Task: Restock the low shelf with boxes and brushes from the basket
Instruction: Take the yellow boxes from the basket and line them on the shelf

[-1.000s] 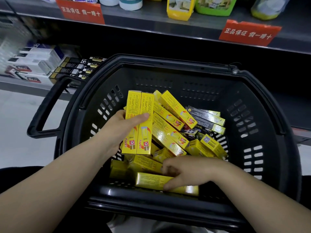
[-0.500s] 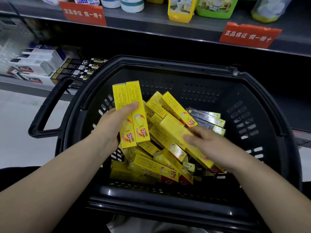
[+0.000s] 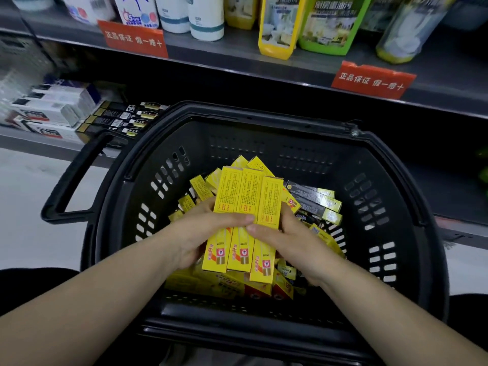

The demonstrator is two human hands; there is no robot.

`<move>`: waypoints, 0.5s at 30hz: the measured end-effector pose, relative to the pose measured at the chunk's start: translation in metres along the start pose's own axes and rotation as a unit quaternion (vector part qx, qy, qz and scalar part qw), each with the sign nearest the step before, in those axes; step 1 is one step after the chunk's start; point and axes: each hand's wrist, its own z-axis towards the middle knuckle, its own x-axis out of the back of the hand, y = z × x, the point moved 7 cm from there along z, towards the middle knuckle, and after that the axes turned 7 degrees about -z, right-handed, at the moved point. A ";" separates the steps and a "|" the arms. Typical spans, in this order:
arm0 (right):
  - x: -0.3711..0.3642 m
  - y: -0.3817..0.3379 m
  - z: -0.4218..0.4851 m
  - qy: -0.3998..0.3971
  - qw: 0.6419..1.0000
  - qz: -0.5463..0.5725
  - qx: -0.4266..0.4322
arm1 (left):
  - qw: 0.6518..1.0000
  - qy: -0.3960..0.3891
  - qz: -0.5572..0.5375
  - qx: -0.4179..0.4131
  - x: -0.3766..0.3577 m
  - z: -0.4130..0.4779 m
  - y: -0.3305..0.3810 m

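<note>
Slim yellow cartons [image 3: 248, 204]; left hand [image 3: 198, 233], right hand [image 3: 293, 241]

We can't read the tiny print on the three yellow boxes [image 3: 248, 223], and they hide most fingers of our left hand [image 3: 195, 236] and right hand [image 3: 295, 244]. The bottles [image 3: 206, 19] up top get cropped by the frame edge, white boxes [image 3: 50, 109] far left are blurry.

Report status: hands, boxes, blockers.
Left hand and right hand both grip three yellow boxes above basket. Not yet on low shelf. Basket's far wall stands between.
</note>
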 end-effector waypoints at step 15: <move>-0.048 -0.111 0.099 -0.007 0.998 -0.031 0.056 | 0.938 0.291 -0.010 -0.190 0.187 -0.062 0.092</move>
